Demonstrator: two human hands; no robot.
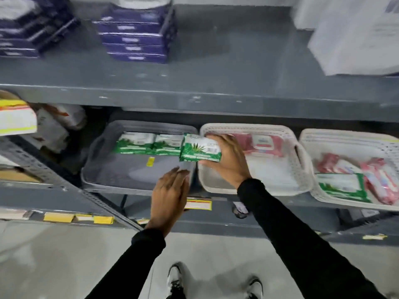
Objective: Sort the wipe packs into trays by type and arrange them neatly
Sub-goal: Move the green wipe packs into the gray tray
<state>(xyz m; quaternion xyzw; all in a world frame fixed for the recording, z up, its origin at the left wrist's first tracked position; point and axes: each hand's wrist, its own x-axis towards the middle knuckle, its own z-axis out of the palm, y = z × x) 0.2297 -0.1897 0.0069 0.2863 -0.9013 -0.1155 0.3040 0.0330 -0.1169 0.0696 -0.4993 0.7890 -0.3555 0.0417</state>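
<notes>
Head view is looking down on a grey metal shelving unit (194,96) that is filling most of the scene, with stacks of dark purple boxes (136,37) sitting on its upper shelf. On the lower shelf three trays are standing side by side: a grey tray (95,169) at the left, a white middle tray (254,188) and a white right tray (313,134). Two green wipe packs (149,143) are lying along the grey tray's far side, pink packs (263,142) are lying at the back of the middle tray, and mixed pink and green packs (345,186) are lying in the right tray. The right hand (228,160) is gripping a green wipe pack (200,151) above the gap between the grey and middle trays. The left hand (170,190) is hovering open and flat at the grey tray's near right corner.
</notes>
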